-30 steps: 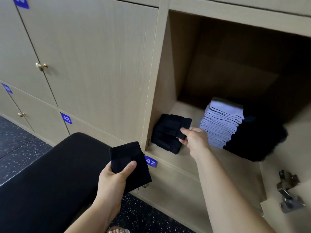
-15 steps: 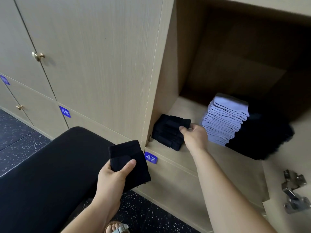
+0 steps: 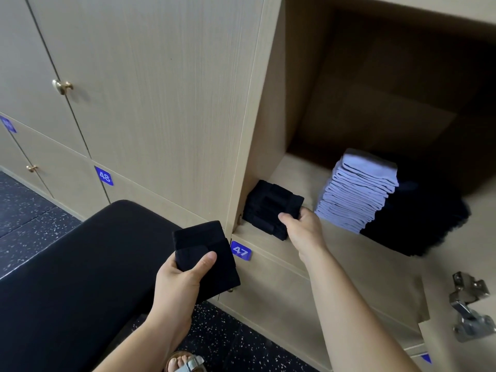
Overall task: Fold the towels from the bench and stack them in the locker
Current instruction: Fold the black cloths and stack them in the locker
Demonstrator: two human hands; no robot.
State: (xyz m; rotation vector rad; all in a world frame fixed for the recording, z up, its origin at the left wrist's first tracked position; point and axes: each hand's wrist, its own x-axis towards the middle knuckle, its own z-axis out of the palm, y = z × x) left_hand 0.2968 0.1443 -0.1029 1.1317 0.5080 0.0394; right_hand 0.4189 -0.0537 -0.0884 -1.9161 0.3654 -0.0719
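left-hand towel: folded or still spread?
Folded. The black towel is a compact rectangle with layered edges, pinched under the left hand thumb.

pale wood locker doors [image 3: 150, 84], brass knobs [image 3: 62, 87], dark speckled floor [image 3: 24, 210].

The right hand [image 3: 303, 229] is reaching into the open locker [image 3: 300, 167], its grip closing on the near right corner of the short black towel stack [image 3: 271, 206] sitting at the locker's left front corner. To the right of that stack, deeper in the locker, a tall pile of lavender towels [image 3: 357, 194] is leaning against a dark heap [image 3: 418, 218]. In front of the locker, the left hand [image 3: 179, 280] is pinching a folded black towel [image 3: 205, 257] above the black padded table [image 3: 67, 277], just beside the blue 47 tag [image 3: 240, 250].
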